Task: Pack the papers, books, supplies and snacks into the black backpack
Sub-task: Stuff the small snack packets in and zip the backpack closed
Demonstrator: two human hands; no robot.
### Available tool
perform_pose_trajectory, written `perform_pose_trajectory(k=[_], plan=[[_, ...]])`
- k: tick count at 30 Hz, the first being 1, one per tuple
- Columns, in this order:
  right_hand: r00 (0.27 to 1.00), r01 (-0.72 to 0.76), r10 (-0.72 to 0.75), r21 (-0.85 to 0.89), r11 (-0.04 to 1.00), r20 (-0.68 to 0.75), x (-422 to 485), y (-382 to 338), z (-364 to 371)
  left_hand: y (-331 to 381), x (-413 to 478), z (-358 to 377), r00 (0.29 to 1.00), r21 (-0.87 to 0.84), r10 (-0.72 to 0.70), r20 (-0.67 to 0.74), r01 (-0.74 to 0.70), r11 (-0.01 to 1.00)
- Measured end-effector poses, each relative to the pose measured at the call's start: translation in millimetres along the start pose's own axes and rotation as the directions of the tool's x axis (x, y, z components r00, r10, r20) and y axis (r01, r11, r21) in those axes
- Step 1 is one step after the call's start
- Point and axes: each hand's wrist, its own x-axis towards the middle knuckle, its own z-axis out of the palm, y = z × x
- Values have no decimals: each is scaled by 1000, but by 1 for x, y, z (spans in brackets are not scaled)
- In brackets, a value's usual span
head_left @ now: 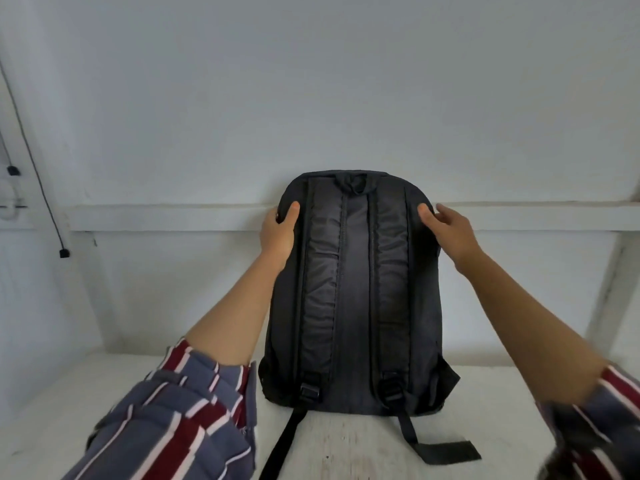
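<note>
The black backpack (355,289) stands upright on the white table (52,393), its strap side facing me and its top leaning at the wall. My left hand (278,233) grips its upper left edge, thumb on the back panel and fingers hidden behind. At the upper right edge, my right hand (448,230) touches the bag with its thumb while the fingers stay straight and spread. The bag's zips are hidden on the far side. No papers, books, supplies or snacks are in view.
A white wall with a ledge (173,216) runs behind the bag. A black cable (38,188) hangs down the wall at the left. Two loose strap ends (446,452) lie on the table in front of the bag.
</note>
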Motion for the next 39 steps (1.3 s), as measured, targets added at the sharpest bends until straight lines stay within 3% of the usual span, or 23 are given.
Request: perform_pose_trajectory(k=[8,14,17,19,22,24,27,30,34,39], plan=[[966,-5,76,278,961,-247,22,-18,31,5,5,3,993,-228,44,-110,-68,971],[984,-16,52,206,978,-172,25,-10,32,1,4,9,998,-319,26,-58,-43,947],[992,-8,25,135,991,-122,19,-17,31,6,6,10,998,-129,-21,-59,13,992],[991,44,-58,-107,993,-123,14,-19,34,11,5,10,987,216,26,-160,9,976],[924,151,-294,-470,870,-246,-2,-18,43,19,-9,10,894,503,360,-267,-189,843],[854,275,-471,-580,767,-218,-16,-18,51,20,-23,15,831,609,540,-133,-362,706],[790,374,-602,-687,623,-116,-33,-10,67,8,-45,26,753,739,654,72,-481,472],[827,368,-563,-748,552,-9,-44,1,82,-5,-55,36,773,812,607,183,-467,350],[875,362,-467,-810,461,126,-34,15,81,-15,-44,43,862,837,406,304,-445,319],[889,387,-409,-812,436,204,-20,16,77,-8,-38,44,876,852,325,355,-447,273]])
